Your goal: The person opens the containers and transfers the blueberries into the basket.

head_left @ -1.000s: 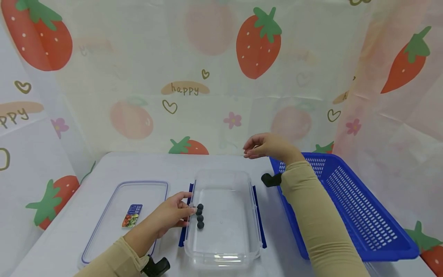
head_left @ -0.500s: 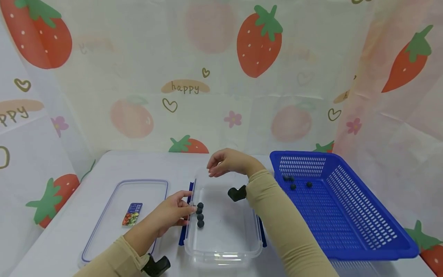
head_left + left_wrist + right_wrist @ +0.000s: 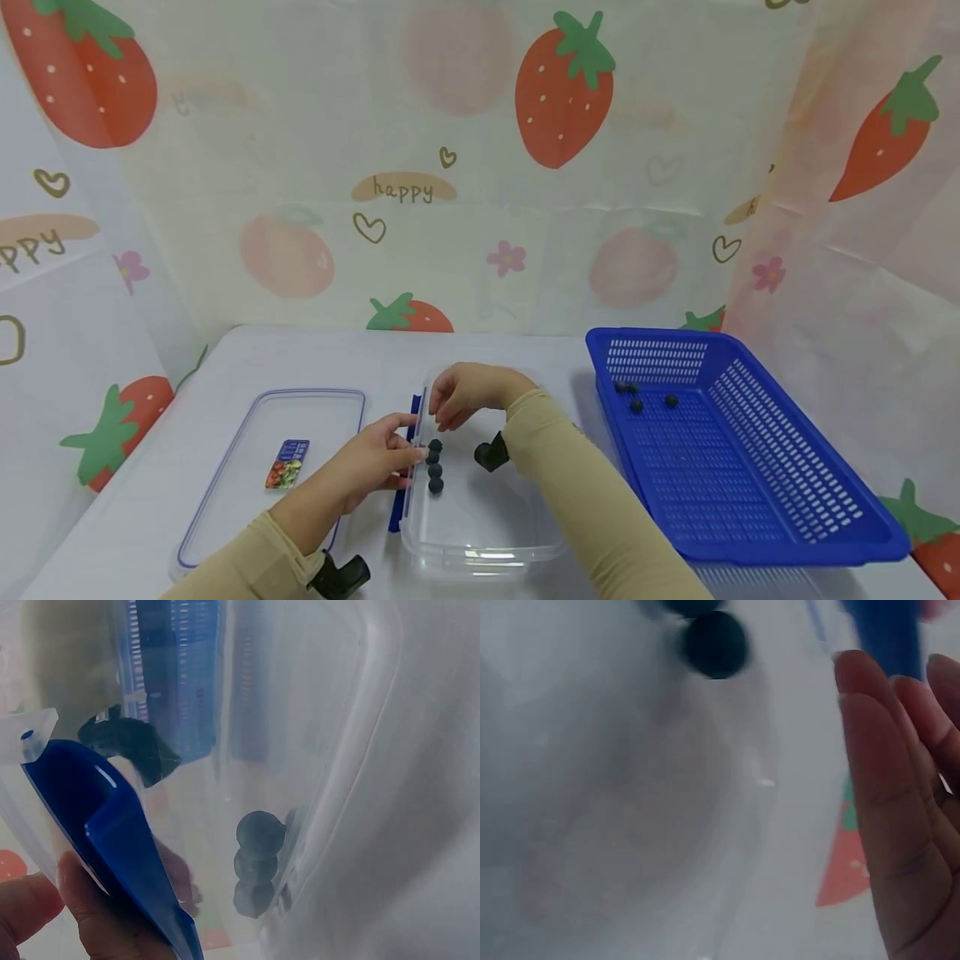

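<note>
Over the clear box: right hand above dark balls.
Left hand pinches the box's left rim; right grip's fingers seem loosely curled, holding nothing; blue basket stands apart.

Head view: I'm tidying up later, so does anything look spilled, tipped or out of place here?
Nothing stands out. The dark balls lie inside the clear container, a few more in the blue basket. The lid lies flat beside the container.

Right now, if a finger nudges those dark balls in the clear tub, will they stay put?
Probably not: the dark balls look round and smooth, so they would likely roll on the clear tub's slick floor. They seem small and light. The tub wall beside them should stop them.
</note>
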Available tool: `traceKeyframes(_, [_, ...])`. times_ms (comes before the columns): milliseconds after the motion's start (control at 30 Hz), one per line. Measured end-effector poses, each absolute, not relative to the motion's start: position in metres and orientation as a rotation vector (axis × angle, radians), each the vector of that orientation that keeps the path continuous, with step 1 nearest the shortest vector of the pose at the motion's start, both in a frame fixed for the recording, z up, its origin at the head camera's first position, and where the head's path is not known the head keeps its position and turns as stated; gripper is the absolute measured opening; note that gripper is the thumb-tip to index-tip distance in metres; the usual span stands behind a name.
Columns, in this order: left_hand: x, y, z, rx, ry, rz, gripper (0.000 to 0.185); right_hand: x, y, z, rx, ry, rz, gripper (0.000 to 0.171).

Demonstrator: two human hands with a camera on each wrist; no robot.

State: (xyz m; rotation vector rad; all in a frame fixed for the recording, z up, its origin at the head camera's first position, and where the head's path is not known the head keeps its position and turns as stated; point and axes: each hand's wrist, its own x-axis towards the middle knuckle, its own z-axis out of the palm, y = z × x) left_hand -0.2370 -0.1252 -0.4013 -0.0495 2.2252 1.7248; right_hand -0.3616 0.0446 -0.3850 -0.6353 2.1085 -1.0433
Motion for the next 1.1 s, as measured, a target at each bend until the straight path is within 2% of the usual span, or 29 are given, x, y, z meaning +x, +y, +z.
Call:
traceKeyframes(500, [-0.239,-0.125,-0.404,-0.053,2.227,1.734,0.056,-0.359,0.036,-0.410,-0.560,2.160,-0.780,0.015])
traceKeyframes(1100, [-0.237,-0.125,-0.402,-0.027,2.224,1.731,0.054,-0.362,0.037,-0.409,-0.589,2.147,-0.899,0.011])
